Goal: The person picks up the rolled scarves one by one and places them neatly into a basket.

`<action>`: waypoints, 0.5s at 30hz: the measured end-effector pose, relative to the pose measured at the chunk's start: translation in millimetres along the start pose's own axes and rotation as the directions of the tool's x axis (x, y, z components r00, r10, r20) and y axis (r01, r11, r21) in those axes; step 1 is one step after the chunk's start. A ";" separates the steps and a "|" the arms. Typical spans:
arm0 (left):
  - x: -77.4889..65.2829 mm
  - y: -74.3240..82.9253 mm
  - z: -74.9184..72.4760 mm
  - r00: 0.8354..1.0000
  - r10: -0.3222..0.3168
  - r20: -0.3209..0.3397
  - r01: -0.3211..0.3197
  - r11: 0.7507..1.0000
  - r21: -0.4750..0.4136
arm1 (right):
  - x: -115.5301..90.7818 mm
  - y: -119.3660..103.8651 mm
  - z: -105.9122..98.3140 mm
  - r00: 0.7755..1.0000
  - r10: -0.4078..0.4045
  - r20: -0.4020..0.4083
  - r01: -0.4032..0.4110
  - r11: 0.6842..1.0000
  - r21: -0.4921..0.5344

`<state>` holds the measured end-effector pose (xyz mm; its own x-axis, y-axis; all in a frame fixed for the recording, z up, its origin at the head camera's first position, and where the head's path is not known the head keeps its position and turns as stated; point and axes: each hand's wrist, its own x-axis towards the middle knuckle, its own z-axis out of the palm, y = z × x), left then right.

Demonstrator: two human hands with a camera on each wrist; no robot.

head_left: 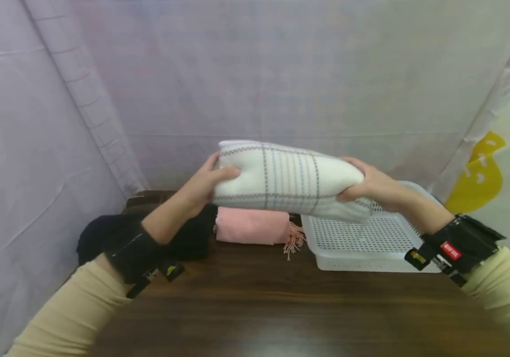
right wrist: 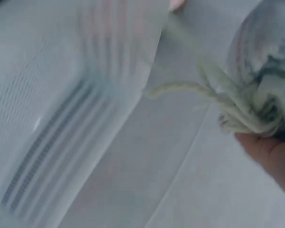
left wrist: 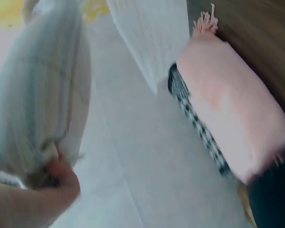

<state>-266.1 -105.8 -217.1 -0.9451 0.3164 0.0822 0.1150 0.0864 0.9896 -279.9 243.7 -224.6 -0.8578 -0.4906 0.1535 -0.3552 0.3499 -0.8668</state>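
A folded white scarf with dark check lines and pale blue and beige stripes is held up in the air, level with the head view's middle. My left hand grips its left end, thumb on the front face. At the other end my right hand holds it, fingers and thumb to either side. Pale fringe dangles beside the right hand in the right wrist view. Below the scarf lies a folded pink scarf with tassels at its right end.
A white perforated plastic basket stands right of the pink scarf on the dark wooden table. Dark folded cloth lies at the left. Behind the pink scarf, the left wrist view shows a black-and-white patterned cloth. White curtains enclose the back.
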 end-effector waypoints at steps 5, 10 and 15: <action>42.3 -9.5 51.2 0.994 0.001 -0.110 -0.010 0.997 -0.080 | -1.9 22.7 -57.3 1.000 -0.003 -0.017 0.000 0.990 -0.142; 76.5 -29.9 92.3 0.994 -0.081 -0.069 0.075 0.994 -0.082 | -12.0 54.5 -101.0 0.996 0.093 0.013 -0.087 0.961 -0.263; 97.3 -46.2 123.5 0.991 -0.135 0.006 0.135 0.990 -0.038 | -26.7 80.0 -131.0 0.981 0.188 0.053 -0.162 0.936 -0.314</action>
<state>-325.6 37.7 -269.4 -0.9501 0.3076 -0.0525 -0.0252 0.0920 0.9954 -334.1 389.3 -235.8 -0.8883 -0.4578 -0.0372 -0.3100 0.6572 -0.6870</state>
